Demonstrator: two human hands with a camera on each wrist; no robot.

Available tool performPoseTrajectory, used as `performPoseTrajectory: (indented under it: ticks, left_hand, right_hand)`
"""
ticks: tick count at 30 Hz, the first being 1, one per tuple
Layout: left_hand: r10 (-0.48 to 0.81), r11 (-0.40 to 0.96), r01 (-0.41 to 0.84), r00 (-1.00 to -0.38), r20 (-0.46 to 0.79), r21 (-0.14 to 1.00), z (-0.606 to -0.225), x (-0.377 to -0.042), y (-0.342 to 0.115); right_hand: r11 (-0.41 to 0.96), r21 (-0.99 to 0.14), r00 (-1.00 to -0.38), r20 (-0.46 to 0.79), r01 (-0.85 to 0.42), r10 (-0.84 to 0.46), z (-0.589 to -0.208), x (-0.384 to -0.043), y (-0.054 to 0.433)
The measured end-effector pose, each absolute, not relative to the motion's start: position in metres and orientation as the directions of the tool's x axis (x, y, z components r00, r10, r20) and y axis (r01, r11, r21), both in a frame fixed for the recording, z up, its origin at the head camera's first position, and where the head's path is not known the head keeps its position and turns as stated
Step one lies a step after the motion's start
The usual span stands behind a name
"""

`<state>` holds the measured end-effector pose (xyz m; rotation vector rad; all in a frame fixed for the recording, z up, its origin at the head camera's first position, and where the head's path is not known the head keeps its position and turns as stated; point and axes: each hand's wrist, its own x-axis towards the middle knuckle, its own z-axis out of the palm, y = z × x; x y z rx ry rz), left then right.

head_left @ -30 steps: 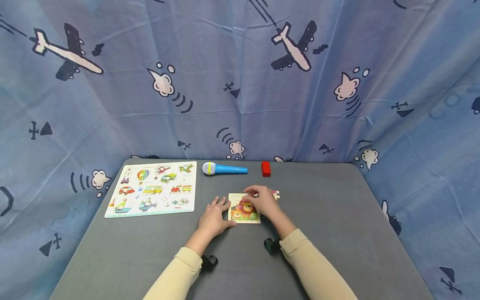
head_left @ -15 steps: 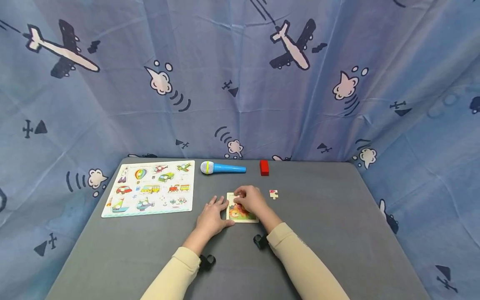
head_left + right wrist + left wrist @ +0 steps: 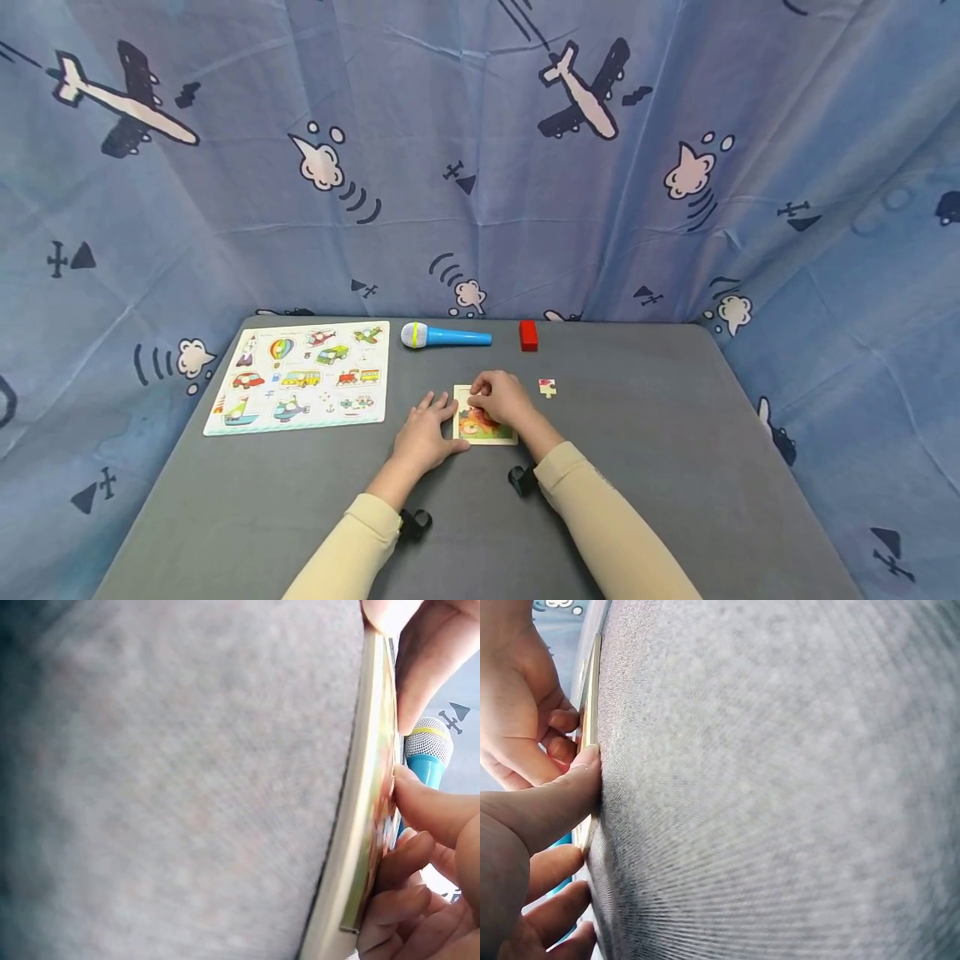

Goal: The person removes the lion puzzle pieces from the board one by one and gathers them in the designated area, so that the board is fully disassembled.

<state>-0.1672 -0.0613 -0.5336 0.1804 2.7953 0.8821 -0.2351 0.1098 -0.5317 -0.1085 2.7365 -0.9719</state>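
A person works at a small animal puzzle (image 3: 485, 428) lying flat on a grey table (image 3: 637, 467). The left hand (image 3: 422, 435), its fingers straight and spread wide, braces the puzzle's left side, with the thumb at the bottom edge. The right hand (image 3: 508, 403) bends over the upper part, thumb and fingers curled close together and touching the surface; whether a piece is pinched between them cannot be told. A loose piece (image 3: 547, 388) lies just beyond the right hand, apart from the puzzle. Farther back rest a blue mic (image 3: 456, 337) and a red block (image 3: 528, 336), with a picture board (image 3: 315, 415) of vehicles at left. A blue curtain (image 3: 375, 100) printed with planes hangs behind
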Motion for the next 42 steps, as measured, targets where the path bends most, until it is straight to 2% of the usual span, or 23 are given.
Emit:
performPoseTrajectory:
  ticks: [5,13,24,29,35,39,42]
  left_hand:
    - [0.175,0.815,0.050,-0.971,-0.162,0.577,-0.533,-0.167,-0.060]
    - [0.169,0.815,0.053,-0.974,-0.148,0.578,-0.531,-0.167,-0.061]
    - [0.161,0.819,0.044,-0.975,-0.155,0.573,-0.532,-0.166,-0.060]
    - [0.169,0.820,0.052,-0.974,-0.154,0.571,-0.533,-0.167,-0.061]
    - [0.165,0.822,0.049,-0.974,-0.156,0.568,-0.532,-0.166,-0.061]
    - [0.168,0.827,0.051,-0.973,-0.159,0.561,-0.530,-0.166,-0.061]
    - [0.167,0.830,0.050,-0.972,-0.162,0.556,-0.530,-0.166,-0.060]
  right_hand:
    - [0.767,-0.642,-0.978,-0.168,0.015,-0.122,-0.533,-0.234,0.113]
    - [0.728,-0.684,-0.984,-0.090,-0.050,-0.152,-0.531,-0.233,0.117]
    - [0.707,-0.707,-0.974,-0.147,-0.018,-0.172,-0.531,-0.236,0.124]
    - [0.724,-0.685,-0.937,-0.198,-0.077,-0.288,-0.527,-0.239,0.132]
    - [0.752,-0.625,-0.900,-0.175,-0.211,-0.398,-0.527,-0.238,0.130]
    - [0.761,-0.620,-0.918,-0.160,-0.191,-0.361,-0.531,-0.236,0.128]
    - [0.727,-0.665,-0.937,-0.117,-0.172,-0.329,-0.532,-0.237,0.131]
